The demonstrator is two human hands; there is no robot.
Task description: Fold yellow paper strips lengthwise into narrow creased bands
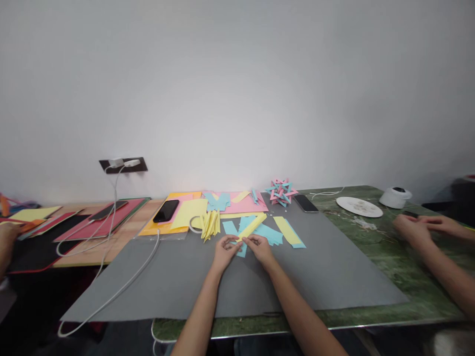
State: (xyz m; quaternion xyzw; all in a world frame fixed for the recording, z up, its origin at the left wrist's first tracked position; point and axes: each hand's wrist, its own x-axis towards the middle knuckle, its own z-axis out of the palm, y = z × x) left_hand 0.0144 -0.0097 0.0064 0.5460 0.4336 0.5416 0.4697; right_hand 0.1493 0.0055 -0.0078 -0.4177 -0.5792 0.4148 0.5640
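Note:
My left hand (pixel 224 253) and my right hand (pixel 260 248) meet at the near end of a yellow paper strip (pixel 253 226), pinching it with thumbs and fingertips. Under and behind the strip lie several blue paper strips (pixel 270 233) on the grey mat (pixel 315 277). To the left is a bundle of folded yellow strips (pixel 211 225), close to a white ring (pixel 194 225), perhaps a tape roll. On the right, a yellow strip (pixel 285 231) rests over a blue one. A pink and blue folded paper model (pixel 281 192) stands at the back.
Phones lie at left (pixel 166 211) and right (pixel 306 203). A white cable (pixel 137 274) crosses the mat's left side. A white plate (pixel 359 206) and white device (pixel 395 198) stand on the green table. Other people's hands show at far right (pixel 415 232) and far left (pixel 6 244).

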